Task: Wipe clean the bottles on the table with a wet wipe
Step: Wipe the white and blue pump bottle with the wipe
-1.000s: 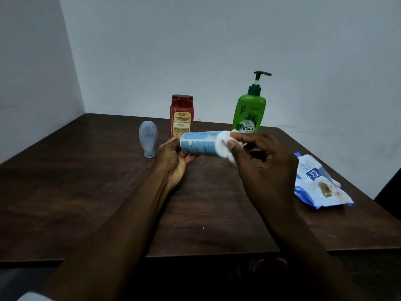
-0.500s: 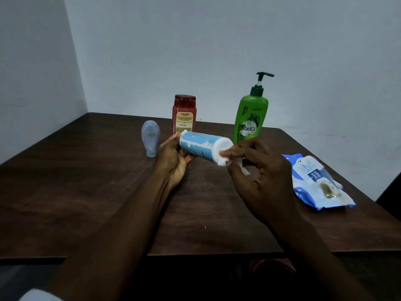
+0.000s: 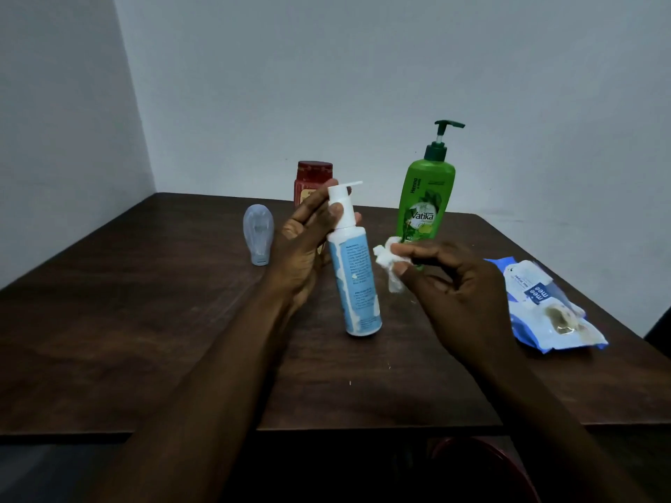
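My left hand (image 3: 303, 245) grips a white and blue pump bottle (image 3: 354, 270) by its neck, holding it nearly upright with its base close to the dark wooden table (image 3: 145, 303). My right hand (image 3: 461, 285) pinches a crumpled white wet wipe (image 3: 390, 265) just right of that bottle, not touching it. A green pump bottle (image 3: 425, 197) stands behind the wipe. A red jar (image 3: 312, 174) is partly hidden behind my left hand. A small clear bottle (image 3: 258, 237) stands upside down on its cap at the left.
A blue and white wet wipe pack (image 3: 544, 306) lies near the table's right edge. White walls meet in a corner behind the table. The table's front edge runs just below my forearms.
The white and blue bottle has swung from lying sideways between both hands to nearly upright in my left hand. My right hand has come off its cap end and holds the wipe beside it.
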The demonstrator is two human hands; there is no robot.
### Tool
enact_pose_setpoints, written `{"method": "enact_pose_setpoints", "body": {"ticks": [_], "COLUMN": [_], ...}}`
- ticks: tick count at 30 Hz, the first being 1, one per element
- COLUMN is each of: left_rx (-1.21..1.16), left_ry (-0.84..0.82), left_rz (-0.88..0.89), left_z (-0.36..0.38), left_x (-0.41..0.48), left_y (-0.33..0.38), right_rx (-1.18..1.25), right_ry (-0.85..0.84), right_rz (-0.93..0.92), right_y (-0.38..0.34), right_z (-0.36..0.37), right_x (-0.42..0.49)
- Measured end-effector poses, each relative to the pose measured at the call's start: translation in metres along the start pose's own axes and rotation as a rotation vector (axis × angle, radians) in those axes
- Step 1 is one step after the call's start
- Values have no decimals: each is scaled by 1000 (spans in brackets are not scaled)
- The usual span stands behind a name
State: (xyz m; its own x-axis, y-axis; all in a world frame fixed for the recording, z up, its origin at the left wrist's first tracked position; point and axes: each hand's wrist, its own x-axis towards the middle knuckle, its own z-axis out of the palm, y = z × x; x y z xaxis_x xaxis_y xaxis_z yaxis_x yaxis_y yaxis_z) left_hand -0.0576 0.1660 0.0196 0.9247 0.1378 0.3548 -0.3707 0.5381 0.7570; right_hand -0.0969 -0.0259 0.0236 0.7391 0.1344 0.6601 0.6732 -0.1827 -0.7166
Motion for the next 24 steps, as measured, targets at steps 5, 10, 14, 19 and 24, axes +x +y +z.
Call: {"method": "enact_pose_setpoints", "body": {"ticks": [5, 10, 14, 19, 24], "left_rx": [117, 131, 195, 180, 130], "left_ry": [-102, -180, -248, -274, -318], "left_rz": [14, 7, 18, -21, -35], "left_z": [3, 2, 3, 9, 11], "left_x": [-4, -7, -8, -8, -10], "left_y": [4, 7, 11, 10, 7], "right_rx": [-233, -387, -343, -255, -186], "right_ry": [-10, -76, -2, 92, 146], "right_rz": [-284, -498, -490, -373, -250], "right_y": [3, 10, 18, 26, 34], "right_z": [16, 27, 26, 21, 20], "right_x": [16, 15, 15, 17, 22]}}
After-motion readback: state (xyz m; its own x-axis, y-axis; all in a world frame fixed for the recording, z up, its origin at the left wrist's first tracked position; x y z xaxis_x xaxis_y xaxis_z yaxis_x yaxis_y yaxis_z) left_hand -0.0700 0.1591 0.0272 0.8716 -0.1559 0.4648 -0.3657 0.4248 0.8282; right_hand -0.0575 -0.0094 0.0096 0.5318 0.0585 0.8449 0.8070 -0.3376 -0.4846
